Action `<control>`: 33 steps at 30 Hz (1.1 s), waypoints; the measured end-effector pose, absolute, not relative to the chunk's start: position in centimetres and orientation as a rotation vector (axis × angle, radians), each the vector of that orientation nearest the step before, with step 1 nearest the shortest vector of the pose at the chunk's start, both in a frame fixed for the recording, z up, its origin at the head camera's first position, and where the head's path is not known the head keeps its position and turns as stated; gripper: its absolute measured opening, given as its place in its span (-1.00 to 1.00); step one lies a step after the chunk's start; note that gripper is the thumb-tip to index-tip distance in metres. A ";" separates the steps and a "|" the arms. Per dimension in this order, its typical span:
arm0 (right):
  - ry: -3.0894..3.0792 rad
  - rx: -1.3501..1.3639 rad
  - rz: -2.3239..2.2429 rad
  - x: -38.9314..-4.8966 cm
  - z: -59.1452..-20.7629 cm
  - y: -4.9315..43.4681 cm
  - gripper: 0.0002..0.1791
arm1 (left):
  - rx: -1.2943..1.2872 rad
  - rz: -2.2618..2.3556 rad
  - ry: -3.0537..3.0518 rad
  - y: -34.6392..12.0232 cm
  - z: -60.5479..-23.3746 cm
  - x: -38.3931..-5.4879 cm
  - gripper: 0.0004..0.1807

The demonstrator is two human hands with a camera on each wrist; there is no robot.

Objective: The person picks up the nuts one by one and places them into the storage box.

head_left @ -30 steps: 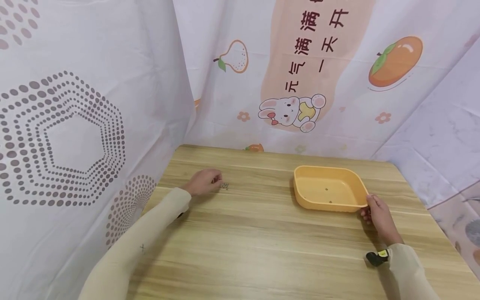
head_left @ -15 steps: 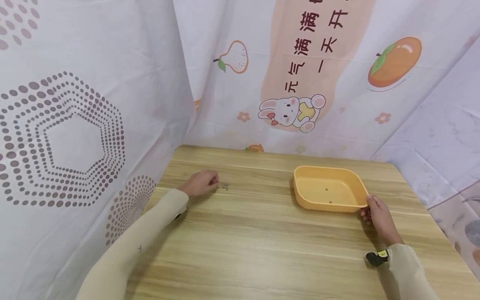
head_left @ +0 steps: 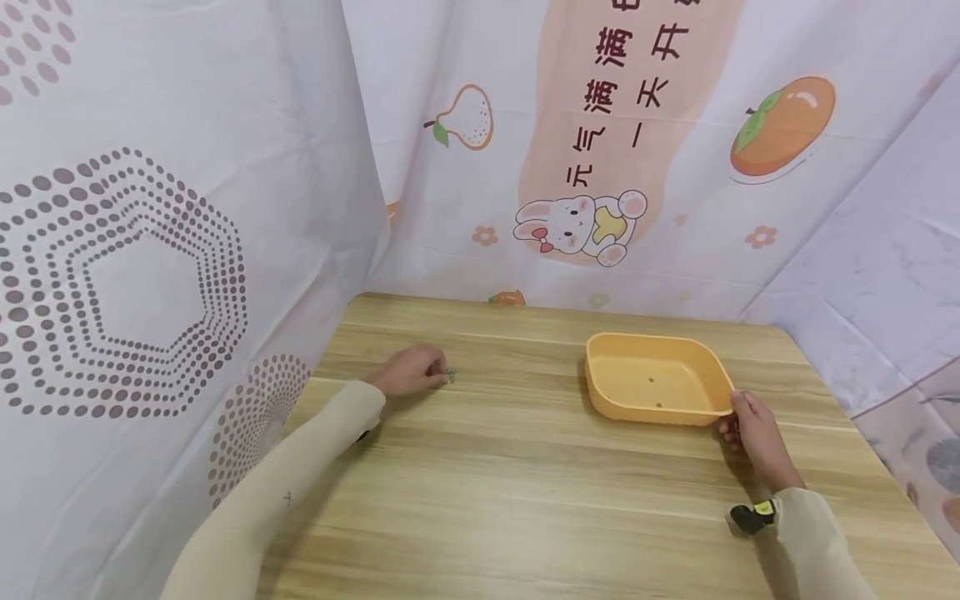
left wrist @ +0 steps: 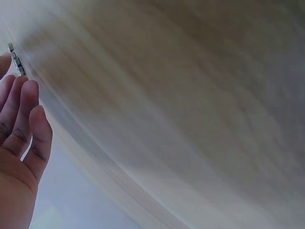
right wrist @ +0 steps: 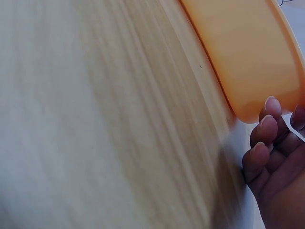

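A small cluster of metal nuts [head_left: 451, 376] lies on the wooden table in the head view. My left hand [head_left: 411, 370] is right beside it, its fingers loosely bent and the fingertips at the cluster's edge. In the left wrist view the nuts [left wrist: 17, 60] show just past the fingertips, with the thumb partly cut off by the frame. On the right stands a yellow-orange rectangular tray [head_left: 660, 412], and two small dark pieces [head_left: 651, 380] lie apart on its floor. My right hand [head_left: 761, 435] grips the tray's near right corner, fingers under the rim and against the outer wall.
The wooden table [head_left: 510, 483] stretches between both hands and toward me. Printed cloth [head_left: 480, 192] hangs along its back edge, and more cloth [head_left: 165, 283] hangs close by the left arm. A black wrist device [head_left: 752, 517] is strapped at the right cuff.
My left hand first drew back slightly to the left from the nuts, then came right again to their edge. The right hand stays at the tray's corner; the tray keeps its place.
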State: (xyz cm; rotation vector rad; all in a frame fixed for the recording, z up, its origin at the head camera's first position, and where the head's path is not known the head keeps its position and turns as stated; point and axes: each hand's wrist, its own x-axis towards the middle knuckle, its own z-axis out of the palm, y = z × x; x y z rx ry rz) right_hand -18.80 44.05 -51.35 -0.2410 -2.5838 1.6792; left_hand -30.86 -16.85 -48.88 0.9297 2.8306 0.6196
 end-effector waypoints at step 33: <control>-2.550 -0.213 1.736 -17.9 -49.7 42.8 -0.52 | 0.979 0.556 2.761 -16.2 -49.3 -31.2 -0.86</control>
